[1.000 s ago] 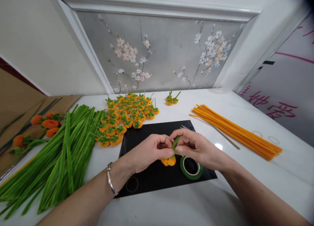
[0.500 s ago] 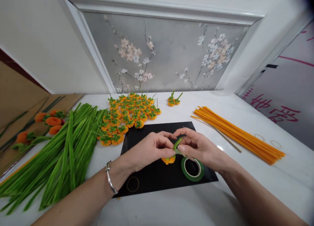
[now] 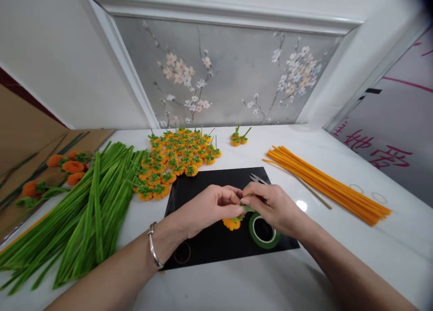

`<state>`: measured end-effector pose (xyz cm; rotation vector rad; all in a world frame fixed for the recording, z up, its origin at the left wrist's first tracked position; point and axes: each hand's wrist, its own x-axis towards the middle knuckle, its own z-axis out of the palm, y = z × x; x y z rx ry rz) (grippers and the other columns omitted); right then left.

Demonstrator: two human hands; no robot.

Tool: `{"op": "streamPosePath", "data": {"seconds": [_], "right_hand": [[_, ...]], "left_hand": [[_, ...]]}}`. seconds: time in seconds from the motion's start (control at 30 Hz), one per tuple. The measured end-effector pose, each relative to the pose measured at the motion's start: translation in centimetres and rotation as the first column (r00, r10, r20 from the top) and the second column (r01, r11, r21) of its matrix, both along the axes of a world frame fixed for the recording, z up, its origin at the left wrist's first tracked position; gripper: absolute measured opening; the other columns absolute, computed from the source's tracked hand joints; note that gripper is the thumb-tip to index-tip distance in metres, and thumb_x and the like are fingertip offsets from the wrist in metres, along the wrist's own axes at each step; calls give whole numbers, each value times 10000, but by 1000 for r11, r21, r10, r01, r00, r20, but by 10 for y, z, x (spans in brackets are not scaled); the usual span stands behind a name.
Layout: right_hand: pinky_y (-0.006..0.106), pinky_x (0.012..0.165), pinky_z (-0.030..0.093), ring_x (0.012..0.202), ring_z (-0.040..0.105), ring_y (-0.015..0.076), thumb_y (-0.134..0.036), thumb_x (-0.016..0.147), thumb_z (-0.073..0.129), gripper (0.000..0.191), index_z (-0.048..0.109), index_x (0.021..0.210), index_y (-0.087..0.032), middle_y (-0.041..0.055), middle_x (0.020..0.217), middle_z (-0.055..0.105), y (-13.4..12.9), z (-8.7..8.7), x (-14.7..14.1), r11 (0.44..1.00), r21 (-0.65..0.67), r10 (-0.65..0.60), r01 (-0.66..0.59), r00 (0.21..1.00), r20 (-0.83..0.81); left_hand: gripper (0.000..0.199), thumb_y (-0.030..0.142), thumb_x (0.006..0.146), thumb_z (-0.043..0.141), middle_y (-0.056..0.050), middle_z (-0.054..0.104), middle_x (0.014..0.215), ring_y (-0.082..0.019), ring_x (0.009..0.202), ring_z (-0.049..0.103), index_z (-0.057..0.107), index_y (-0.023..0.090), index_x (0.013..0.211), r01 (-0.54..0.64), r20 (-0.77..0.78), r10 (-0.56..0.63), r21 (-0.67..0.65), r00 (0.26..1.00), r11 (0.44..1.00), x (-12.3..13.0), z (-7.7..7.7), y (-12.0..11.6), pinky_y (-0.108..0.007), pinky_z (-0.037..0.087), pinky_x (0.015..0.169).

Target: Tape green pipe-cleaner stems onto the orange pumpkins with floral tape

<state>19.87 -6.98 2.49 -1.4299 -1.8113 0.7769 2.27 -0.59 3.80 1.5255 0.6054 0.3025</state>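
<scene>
My left hand [image 3: 216, 207] pinches the green stem side of a small orange pipe-cleaner flower [image 3: 232, 223], which hangs head down below its fingertips. Close against it, my right hand [image 3: 267, 207] is closed at the stem, with a strip of green floral tape [image 3: 248, 208] between its thumb and fingers. The stem itself is mostly hidden by the fingers. Just under my right hand lies the green tape roll [image 3: 276, 239] on a black mat [image 3: 206, 252]. Behind that hand, the silver scissors' tips [image 3: 258, 179] show.
Many orange-and-green flowers [image 3: 179, 151] crowd the back of the white table, with a few more [image 3: 238, 139] apart. Green pipe cleaners [image 3: 98, 212] fill the left; orange pipe cleaners [image 3: 334, 187] lie right. Finished-looking orange blooms [image 3: 72, 166] rest on cardboard at far left.
My right hand has closed and turned down over the stem, covering the green tip that stood up before. The scissors' tips now show more behind it. My left hand stays nearly in place.
</scene>
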Motion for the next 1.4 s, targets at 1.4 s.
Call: {"op": "streamPosePath", "data": {"seconds": [1.4], "right_hand": [[242, 506, 268, 544, 324, 109, -327, 905, 429, 316, 382, 620, -200, -42, 583, 350, 2, -4, -3, 1000, 1, 4, -4, 999, -41]], "left_hand": [[328, 247, 893, 428, -54, 544, 1141, -162, 886, 558, 576, 145, 619, -27, -115, 94, 484, 989, 874, -4, 14, 1, -314, 418, 820]]}}
